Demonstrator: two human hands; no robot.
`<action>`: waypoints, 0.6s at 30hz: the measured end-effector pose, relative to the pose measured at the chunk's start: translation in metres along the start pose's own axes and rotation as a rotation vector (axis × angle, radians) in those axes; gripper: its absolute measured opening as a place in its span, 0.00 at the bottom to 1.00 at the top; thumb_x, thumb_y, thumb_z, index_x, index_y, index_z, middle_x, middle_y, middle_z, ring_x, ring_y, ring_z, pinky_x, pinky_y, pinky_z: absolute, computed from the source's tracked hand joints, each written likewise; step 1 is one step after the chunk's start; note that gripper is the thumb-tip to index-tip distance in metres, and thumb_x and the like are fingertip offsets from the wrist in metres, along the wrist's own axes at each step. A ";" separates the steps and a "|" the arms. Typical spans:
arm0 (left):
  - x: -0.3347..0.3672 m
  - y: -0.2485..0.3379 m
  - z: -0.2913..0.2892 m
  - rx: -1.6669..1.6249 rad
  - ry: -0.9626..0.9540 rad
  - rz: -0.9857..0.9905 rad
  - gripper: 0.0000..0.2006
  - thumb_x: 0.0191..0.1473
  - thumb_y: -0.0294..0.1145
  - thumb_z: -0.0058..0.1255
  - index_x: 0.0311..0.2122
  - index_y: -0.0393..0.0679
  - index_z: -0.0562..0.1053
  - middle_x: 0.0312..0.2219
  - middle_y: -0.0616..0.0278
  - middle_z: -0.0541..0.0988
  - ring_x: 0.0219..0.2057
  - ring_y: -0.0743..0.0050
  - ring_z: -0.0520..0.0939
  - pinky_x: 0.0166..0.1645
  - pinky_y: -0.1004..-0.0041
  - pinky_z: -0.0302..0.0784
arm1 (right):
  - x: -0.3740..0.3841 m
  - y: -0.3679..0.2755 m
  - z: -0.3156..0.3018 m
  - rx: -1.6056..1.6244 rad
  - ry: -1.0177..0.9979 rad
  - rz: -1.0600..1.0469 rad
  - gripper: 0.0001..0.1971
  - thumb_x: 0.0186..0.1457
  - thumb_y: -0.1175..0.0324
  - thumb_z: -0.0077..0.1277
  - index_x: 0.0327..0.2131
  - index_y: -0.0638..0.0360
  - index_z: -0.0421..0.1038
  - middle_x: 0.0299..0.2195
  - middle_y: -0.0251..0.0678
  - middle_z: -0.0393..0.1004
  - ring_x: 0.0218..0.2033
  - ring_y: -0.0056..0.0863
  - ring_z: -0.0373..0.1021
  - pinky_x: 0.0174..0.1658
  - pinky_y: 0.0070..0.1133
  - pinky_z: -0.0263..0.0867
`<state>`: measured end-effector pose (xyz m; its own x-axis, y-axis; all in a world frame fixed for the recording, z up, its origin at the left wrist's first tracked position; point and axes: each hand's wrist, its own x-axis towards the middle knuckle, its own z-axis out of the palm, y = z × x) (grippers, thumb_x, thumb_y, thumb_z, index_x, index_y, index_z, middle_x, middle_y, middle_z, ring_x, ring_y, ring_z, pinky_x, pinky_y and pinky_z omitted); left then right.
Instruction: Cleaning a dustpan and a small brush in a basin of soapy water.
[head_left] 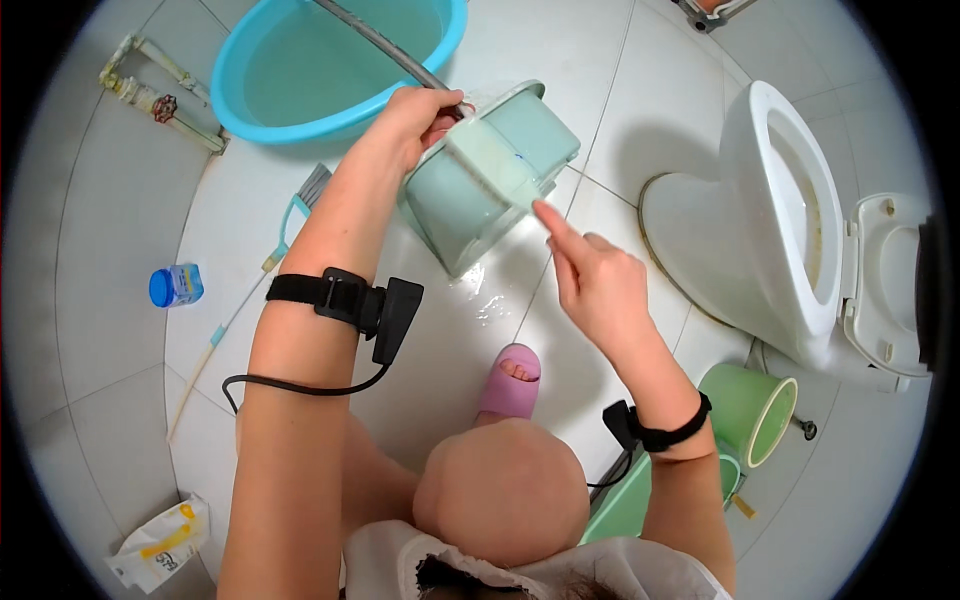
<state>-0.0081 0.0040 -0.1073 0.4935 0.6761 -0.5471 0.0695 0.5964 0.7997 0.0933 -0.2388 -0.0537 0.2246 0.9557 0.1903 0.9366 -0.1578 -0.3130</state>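
"White floor tiles [560,50] glisten wet; where's the pale green dustpan [455,205]?"

"Tilted between the hands, right of the left hand [425,115], which is wrapped around its grey pole [380,40]."

"Long axis?"

"The pole runs forward-left over the blue basin [345,130]."

"Right hand [600,275]?"

"Nearer the pan's lower right edge, index extended, gripping nothing; fingertip contact I can't tell."

White tiles with dark joints make up the floor [460,335] (wet and shiny just ahead of the pink slipper [510,400]). On it stand a water-filled blue basin [290,132], a white toilet [690,240], a green bucket [733,403] and a blue-lidded jar [181,286]. A long-handled brush [270,262] lies beside the jar.
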 end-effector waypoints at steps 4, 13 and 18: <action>-0.003 0.006 -0.004 -0.068 -0.039 -0.043 0.08 0.52 0.27 0.45 0.34 0.32 0.69 0.28 0.54 0.76 0.24 0.74 0.77 0.28 0.78 0.77 | 0.005 -0.007 -0.012 -0.074 -0.166 -0.105 0.22 0.48 0.73 0.47 0.48 0.39 0.67 0.13 0.34 0.65 0.13 0.33 0.63 0.18 0.27 0.60; -0.001 0.010 -0.005 -0.057 -0.041 -0.105 0.08 0.52 0.28 0.43 0.33 0.33 0.69 0.28 0.56 0.77 0.25 0.74 0.77 0.29 0.78 0.76 | 0.015 -0.002 -0.010 -0.274 -0.098 -0.064 0.22 0.47 0.71 0.48 0.48 0.34 0.67 0.13 0.34 0.63 0.13 0.34 0.63 0.17 0.27 0.61; 0.001 0.011 -0.001 0.038 0.057 -0.069 0.08 0.51 0.28 0.45 0.31 0.33 0.70 0.24 0.58 0.77 0.19 0.80 0.73 0.23 0.81 0.72 | 0.028 0.034 -0.002 0.047 0.014 0.048 0.17 0.51 0.66 0.45 0.46 0.38 0.69 0.16 0.37 0.70 0.18 0.36 0.67 0.22 0.29 0.62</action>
<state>-0.0075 0.0111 -0.0993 0.4363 0.6584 -0.6133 0.1350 0.6260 0.7681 0.1319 -0.2178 -0.0573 0.2729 0.9437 0.1871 0.9111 -0.1911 -0.3653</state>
